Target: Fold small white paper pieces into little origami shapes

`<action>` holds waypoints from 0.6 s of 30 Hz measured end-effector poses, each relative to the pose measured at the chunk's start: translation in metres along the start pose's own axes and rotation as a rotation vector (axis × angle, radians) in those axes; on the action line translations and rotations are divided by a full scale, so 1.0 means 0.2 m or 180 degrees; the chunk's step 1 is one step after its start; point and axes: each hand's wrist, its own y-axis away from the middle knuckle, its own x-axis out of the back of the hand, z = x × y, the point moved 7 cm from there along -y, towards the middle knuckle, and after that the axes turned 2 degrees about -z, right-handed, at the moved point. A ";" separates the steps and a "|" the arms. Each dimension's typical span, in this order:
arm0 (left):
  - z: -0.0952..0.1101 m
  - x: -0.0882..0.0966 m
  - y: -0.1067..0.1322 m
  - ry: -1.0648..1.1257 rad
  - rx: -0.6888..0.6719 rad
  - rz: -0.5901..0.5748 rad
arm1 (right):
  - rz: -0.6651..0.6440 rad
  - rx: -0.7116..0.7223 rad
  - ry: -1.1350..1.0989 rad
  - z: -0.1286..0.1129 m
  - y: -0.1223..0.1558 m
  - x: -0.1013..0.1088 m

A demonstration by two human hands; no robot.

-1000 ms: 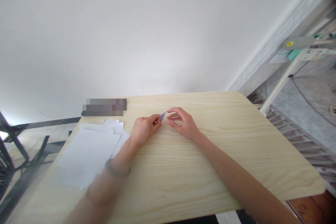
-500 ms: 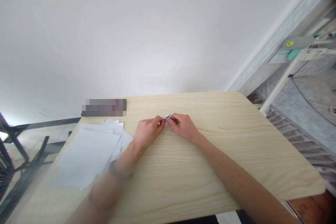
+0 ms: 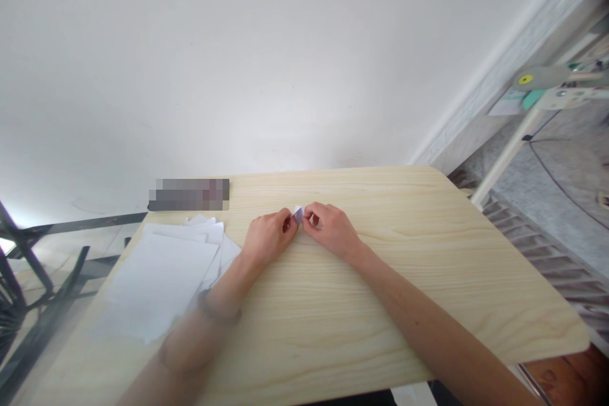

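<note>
Now the small folded white paper piece (image 3: 298, 212) shows a broader, peaked face; the left hand (image 3: 269, 233) pinches its left edge, the right hand (image 3: 333, 228) its right, reshaping apparently underway.

In come both arms from the near side, left forearm (image 3: 190, 346) and right forearm (image 3: 423, 317) angling inward! Left hand (image 3: 269, 235) pinches, thumb to curled fingers; right hand (image 3: 332, 227) faces it closely, thumb and forefinger arched into a ring.
</note>
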 end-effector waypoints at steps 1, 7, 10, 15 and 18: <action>0.00 0.00 0.00 0.0057 -0.0009 0.0010 | 0.0001 -0.0118 -0.0075 0.01 0.00 -0.01; 0.02 0.00 0.00 0.0542 -0.0013 0.0036 | -0.0050 -0.0507 -0.0539 0.06 0.01 -0.03; 0.03 0.00 0.00 0.0481 0.0059 -0.0071 | -0.0110 -0.0370 -0.0578 0.05 0.01 -0.03; 0.01 0.00 0.01 0.0390 0.0264 -0.0253 | -0.0226 0.0210 -0.0090 -0.02 0.01 -0.02; 0.01 -0.01 0.01 0.0150 0.0324 -0.0328 | -0.0217 0.0468 0.0147 -0.06 0.01 -0.03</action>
